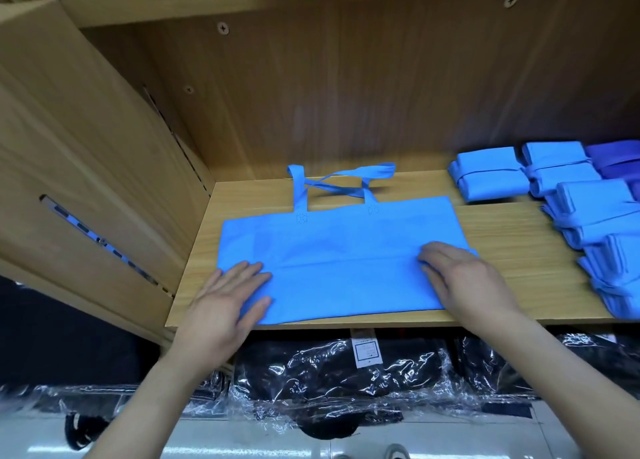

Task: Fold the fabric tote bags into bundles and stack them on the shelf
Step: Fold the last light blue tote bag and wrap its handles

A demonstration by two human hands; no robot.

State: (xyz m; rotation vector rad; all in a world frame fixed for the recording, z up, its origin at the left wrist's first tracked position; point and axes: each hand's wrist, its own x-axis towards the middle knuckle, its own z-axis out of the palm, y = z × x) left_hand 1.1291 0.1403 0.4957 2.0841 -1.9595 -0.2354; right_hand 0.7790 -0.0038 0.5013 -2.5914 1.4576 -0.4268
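Observation:
A light blue fabric tote bag point(343, 250) lies flat on the wooden shelf point(519, 247), its bottom part folded up, its handles point(343, 181) pointing toward the back wall. My left hand point(228, 295) rests flat on the bag's near left corner, fingers straight. My right hand point(460, 278) presses on the bag's right edge with fingers slightly bent. Several folded blue bundles point(491, 178) tied with their own handles sit in rows at the shelf's right side.
A darker blue bundle point(616, 157) lies at the far right back. Wooden side panel point(86, 167) closes the left. Below the shelf lie black goods in clear plastic wrap point(339, 372). Another shelf board point(311, 1) runs overhead.

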